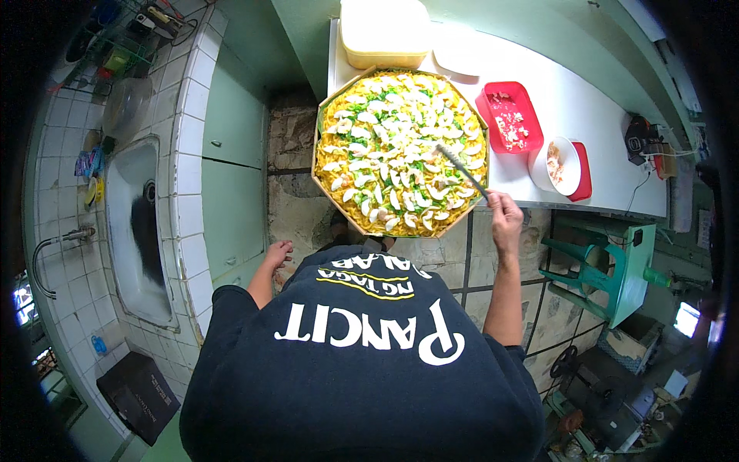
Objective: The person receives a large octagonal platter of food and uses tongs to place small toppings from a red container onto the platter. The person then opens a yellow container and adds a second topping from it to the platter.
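A large octagonal tray (316, 144) of yellow noodles (346, 199) sits on the white table, its near side reaching past the table's edge. Sliced boiled egg (367, 117), chopped greens (356, 108) and small pale pieces cover the noodles. My right hand (506, 216), at the tray's near right corner, grips a slim dark utensil, probably tongs (460, 169). The tip is over the toppings; whether it touches them I cannot tell. My left hand (279, 254) hangs low beside my body, away from the tray, its fingers loosely bent with nothing seen in them.
Right of the tray are a red plastic container (511, 118) with shredded bits and a white bowl (557, 167) of pinkish shreds. A pale lidded tub (384, 34) stands behind. A tiled sink (138, 231) lies left; a green plastic chair (589, 265) stands right.
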The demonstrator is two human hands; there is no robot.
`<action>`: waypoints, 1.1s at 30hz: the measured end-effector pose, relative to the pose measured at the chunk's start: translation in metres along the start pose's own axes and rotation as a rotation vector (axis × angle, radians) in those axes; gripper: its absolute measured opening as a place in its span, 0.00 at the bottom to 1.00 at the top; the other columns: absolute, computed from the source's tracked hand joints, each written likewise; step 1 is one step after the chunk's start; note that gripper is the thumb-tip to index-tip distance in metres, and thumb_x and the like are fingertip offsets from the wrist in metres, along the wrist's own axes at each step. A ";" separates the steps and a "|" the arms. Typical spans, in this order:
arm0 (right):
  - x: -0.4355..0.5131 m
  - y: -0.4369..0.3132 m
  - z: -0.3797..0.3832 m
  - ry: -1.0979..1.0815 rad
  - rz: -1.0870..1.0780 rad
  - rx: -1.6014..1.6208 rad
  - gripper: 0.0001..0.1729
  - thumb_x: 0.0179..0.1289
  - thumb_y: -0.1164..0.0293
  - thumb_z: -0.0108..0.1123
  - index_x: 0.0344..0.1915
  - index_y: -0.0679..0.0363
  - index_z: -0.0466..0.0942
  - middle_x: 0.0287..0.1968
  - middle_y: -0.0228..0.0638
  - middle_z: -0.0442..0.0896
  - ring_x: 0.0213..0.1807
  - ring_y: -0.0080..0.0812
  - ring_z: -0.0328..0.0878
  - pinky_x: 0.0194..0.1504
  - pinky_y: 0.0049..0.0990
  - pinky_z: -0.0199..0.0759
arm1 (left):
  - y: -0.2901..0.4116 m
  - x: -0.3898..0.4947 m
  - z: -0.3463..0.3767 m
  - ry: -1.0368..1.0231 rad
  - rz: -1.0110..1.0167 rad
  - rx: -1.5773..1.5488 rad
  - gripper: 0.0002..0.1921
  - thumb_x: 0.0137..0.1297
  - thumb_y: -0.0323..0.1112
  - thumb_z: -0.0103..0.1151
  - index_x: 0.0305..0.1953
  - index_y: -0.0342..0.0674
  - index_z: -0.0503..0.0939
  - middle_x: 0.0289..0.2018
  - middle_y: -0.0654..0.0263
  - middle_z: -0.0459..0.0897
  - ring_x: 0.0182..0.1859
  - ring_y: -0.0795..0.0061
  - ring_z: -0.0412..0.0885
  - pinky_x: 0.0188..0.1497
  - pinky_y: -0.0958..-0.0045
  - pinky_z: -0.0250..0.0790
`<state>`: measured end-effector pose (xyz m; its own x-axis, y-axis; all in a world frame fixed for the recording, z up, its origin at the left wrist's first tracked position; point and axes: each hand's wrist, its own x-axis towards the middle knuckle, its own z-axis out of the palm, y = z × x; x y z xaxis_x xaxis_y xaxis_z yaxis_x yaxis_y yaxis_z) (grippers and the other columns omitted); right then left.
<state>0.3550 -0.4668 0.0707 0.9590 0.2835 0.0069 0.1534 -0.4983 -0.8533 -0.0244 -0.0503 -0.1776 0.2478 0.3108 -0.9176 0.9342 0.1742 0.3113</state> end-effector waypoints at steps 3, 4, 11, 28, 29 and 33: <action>-0.024 0.000 0.015 -0.063 0.004 -0.042 0.11 0.67 0.70 0.56 0.39 0.66 0.81 0.28 0.35 0.79 0.30 0.24 0.74 0.34 0.24 0.67 | -0.003 -0.010 0.001 0.006 -0.011 -0.006 0.21 0.68 0.48 0.48 0.60 0.51 0.72 0.46 0.71 0.80 0.38 0.74 0.79 0.36 0.65 0.66; -0.030 0.000 0.019 -0.091 0.022 -0.044 0.11 0.67 0.70 0.56 0.39 0.66 0.81 0.28 0.36 0.79 0.29 0.24 0.74 0.33 0.24 0.67 | -0.006 -0.011 0.001 0.018 -0.027 0.001 0.21 0.68 0.48 0.48 0.60 0.52 0.72 0.45 0.71 0.80 0.38 0.75 0.78 0.35 0.65 0.66; -0.048 0.001 0.041 -0.186 -0.115 -0.278 0.08 0.64 0.68 0.57 0.38 0.58 0.81 0.28 0.36 0.78 0.29 0.37 0.78 0.31 0.30 0.69 | -0.041 0.007 -0.002 0.000 0.002 -0.018 0.19 0.69 0.48 0.48 0.58 0.54 0.72 0.41 0.73 0.79 0.33 0.75 0.78 0.32 0.65 0.64; 0.011 -0.015 -0.006 0.030 -0.101 -0.101 0.13 0.69 0.69 0.53 0.43 0.65 0.81 0.38 0.40 0.83 0.39 0.30 0.79 0.43 0.27 0.71 | -0.039 -0.004 0.006 -0.009 0.117 0.143 0.19 0.68 0.46 0.48 0.57 0.51 0.72 0.40 0.71 0.79 0.32 0.76 0.77 0.25 0.70 0.62; 0.026 -0.008 -0.019 0.130 -0.139 -0.074 0.14 0.69 0.69 0.52 0.45 0.65 0.80 0.38 0.39 0.84 0.39 0.28 0.79 0.44 0.27 0.71 | -0.038 -0.001 0.004 -0.021 0.132 0.175 0.19 0.68 0.46 0.48 0.57 0.51 0.72 0.40 0.71 0.79 0.32 0.75 0.77 0.25 0.70 0.62; 0.105 0.037 -0.071 0.375 -0.054 -0.156 0.16 0.71 0.64 0.49 0.42 0.65 0.81 0.29 0.35 0.80 0.32 0.27 0.75 0.37 0.27 0.68 | -0.052 0.013 0.005 -0.054 0.128 0.017 0.18 0.68 0.46 0.49 0.56 0.48 0.74 0.40 0.68 0.80 0.31 0.72 0.77 0.25 0.70 0.63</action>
<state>0.4779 -0.5139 0.0768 0.9646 0.0090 0.2634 0.2126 -0.6172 -0.7575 -0.0683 -0.0600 -0.2066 0.3787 0.2784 -0.8826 0.8979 0.1205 0.4233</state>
